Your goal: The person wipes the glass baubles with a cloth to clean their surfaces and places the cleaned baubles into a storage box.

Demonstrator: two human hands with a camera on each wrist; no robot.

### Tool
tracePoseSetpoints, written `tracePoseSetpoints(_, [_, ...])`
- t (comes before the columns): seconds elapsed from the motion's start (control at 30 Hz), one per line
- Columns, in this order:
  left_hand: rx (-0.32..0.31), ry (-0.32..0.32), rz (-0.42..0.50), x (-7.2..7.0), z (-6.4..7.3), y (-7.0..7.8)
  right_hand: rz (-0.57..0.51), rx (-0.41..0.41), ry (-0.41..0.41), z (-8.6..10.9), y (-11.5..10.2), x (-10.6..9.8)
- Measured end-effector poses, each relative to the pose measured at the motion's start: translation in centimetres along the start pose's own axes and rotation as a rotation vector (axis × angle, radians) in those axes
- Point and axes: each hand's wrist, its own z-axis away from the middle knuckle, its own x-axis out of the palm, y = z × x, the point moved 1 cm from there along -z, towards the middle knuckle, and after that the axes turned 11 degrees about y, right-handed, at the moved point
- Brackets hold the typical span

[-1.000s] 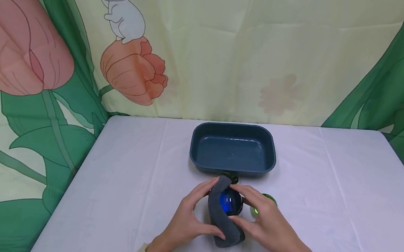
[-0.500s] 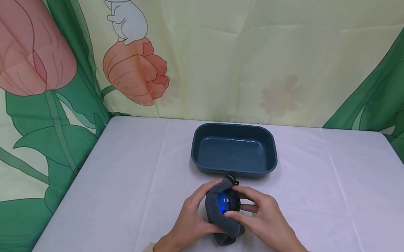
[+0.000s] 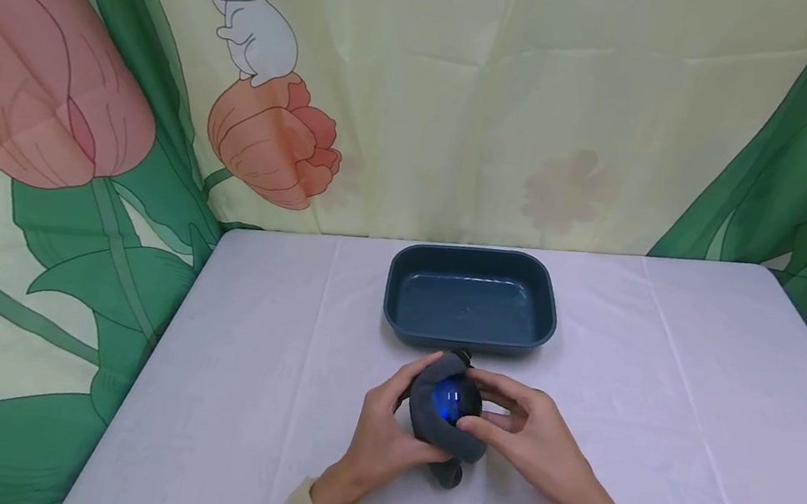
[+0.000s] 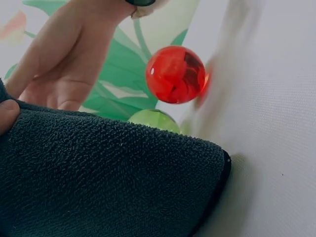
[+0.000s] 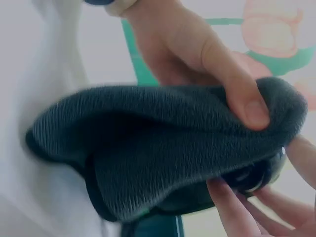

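A clear blue ball (image 3: 448, 398) sits in a fold of a dark grey towelling cloth (image 3: 421, 412). My left hand (image 3: 388, 428) grips the cloth from the left, its thumb pressing the fabric in the right wrist view. From the right, my right hand (image 3: 538, 447) pinches the ball with thumb and fingers. Only a dark, glossy part of the ball (image 5: 254, 177) shows below the cloth in the right wrist view. A red ball (image 4: 175, 74) and a green ball (image 4: 154, 119) rest beyond the cloth in the left wrist view; the cloth partly covers the green one.
A dark blue rectangular tray (image 3: 472, 298) stands just beyond my hands with nothing inside. White cloth covers the table (image 3: 270, 353). Behind it hangs a printed backdrop (image 3: 427, 120) with tulips and a rabbit.
The cloth and blue ball have shifted slightly left, and the cloth's lower part curls more around the ball. The green ball, seen earlier beside my right hand, is now hidden in the head view.
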Motion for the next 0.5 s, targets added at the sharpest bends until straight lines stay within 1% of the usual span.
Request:
tracePoseSetpoints(0.1, [0.008,0.014,0.000,-0.06,-0.08,-0.01,0.018,-0.100,-0.004,0.13,0.03,-0.33])
tracePoseSetpoints(0.17, [-0.004,0.020,0.002,-0.13,-0.06,-0.05,0.041,-0.193,0.004,0.26,0.03,-0.53])
tracePoseSetpoints(0.23, [-0.020,0.026,0.007,-0.22,-0.02,-0.07,0.105,-0.312,0.021,0.39,-0.01,-0.70])
tracePoseSetpoints(0.33, [-0.049,0.035,0.031,-0.37,0.01,-0.04,0.244,-0.498,0.062,0.53,0.03,-0.91])
tracePoseSetpoints(0.37, [-0.054,0.038,0.041,-0.41,0.00,-0.03,0.288,-0.547,0.067,0.55,0.10,-0.94])
tracePoseSetpoints(0.43, [-0.065,0.038,0.064,-0.44,0.01,0.01,0.364,-0.630,0.069,0.54,0.31,-0.89])
tracePoseSetpoints(0.5, [-0.077,0.037,0.090,-0.43,0.04,0.07,0.394,-0.678,0.056,0.52,0.58,-0.74])
